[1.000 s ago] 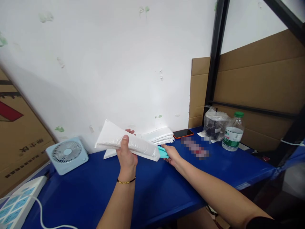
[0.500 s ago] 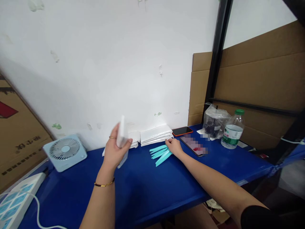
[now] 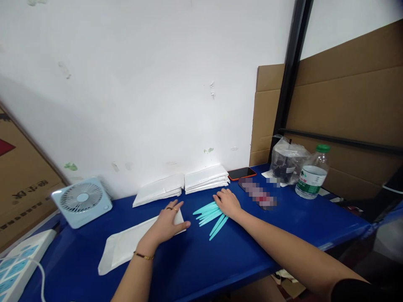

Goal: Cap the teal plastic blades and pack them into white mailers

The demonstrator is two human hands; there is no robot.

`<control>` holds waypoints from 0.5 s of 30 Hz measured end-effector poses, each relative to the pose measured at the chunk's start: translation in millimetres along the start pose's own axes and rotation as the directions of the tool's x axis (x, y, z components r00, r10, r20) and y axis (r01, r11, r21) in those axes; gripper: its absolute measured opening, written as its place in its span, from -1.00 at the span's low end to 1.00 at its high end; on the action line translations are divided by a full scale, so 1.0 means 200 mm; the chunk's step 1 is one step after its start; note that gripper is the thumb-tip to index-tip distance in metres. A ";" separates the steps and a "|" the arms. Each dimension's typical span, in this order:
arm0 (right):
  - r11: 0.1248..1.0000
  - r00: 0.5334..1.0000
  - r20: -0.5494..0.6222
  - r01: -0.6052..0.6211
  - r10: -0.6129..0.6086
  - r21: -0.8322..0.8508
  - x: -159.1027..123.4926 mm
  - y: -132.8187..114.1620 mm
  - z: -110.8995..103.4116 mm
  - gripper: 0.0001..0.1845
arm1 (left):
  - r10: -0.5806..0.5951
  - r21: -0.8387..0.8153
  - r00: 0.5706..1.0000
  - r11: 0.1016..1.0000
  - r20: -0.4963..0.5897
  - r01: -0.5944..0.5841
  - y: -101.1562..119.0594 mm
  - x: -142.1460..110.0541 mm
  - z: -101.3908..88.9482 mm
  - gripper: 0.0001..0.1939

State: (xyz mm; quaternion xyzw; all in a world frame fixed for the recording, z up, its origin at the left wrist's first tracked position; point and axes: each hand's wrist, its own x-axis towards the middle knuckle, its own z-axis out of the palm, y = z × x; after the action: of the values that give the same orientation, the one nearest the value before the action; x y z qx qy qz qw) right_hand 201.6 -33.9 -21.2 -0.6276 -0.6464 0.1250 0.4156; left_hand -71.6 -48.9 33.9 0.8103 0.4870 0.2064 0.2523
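"Lowered since earlier: white packet (image 3: pixel 126 242), seven o'clock, likely soft; left hand (image 3: pixel 166 224) splayed over it."

"Teal strips (image 3: pixel 208 214), six o'clock, probably light, slippery: pinch mid-length. Right hand (image 3: pixel 228 203) curled over them; grip unclear."

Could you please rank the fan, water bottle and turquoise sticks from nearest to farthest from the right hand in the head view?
1. Turquoise sticks, at the right hand itself.
2. Water bottle, to its right.
3. Fan, far left.

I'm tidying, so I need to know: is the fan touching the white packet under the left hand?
Apart: the head view shows bare blue tabletop between fan and packet.
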 end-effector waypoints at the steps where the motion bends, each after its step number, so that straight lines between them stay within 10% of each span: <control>1: 1.000 1.000 -0.002 0.006 -0.006 -0.007 -0.02 0.00 0.00 -0.69 | 0.062 -0.128 0.998 0.990 -0.014 -0.063 0.05 0.04 0.04 -0.36; 4: 0.999 1.000 0.011 0.027 -0.026 -0.018 -0.07 -0.01 0.00 -0.69 | 0.153 -0.326 0.985 0.930 -0.080 -0.171 0.16 0.16 0.18 -0.62; 8: 1.000 0.978 0.208 -0.003 0.000 0.016 -0.04 0.00 -0.08 -0.63 | 0.137 -0.155 0.989 0.980 0.052 -0.128 0.16 0.30 0.29 -0.84; 15: 0.974 0.755 0.655 -0.130 -0.026 0.188 0.16 0.04 -0.24 -0.76 | 0.018 -0.187 0.985 0.982 0.171 0.014 0.11 0.35 0.29 -0.78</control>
State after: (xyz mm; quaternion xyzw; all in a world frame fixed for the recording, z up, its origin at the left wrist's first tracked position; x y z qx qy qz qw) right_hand 245.2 -20.0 15.4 -0.5118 -0.7146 0.4189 0.2277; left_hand 8.1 -8.3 7.4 0.7981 0.4410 0.1810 0.3686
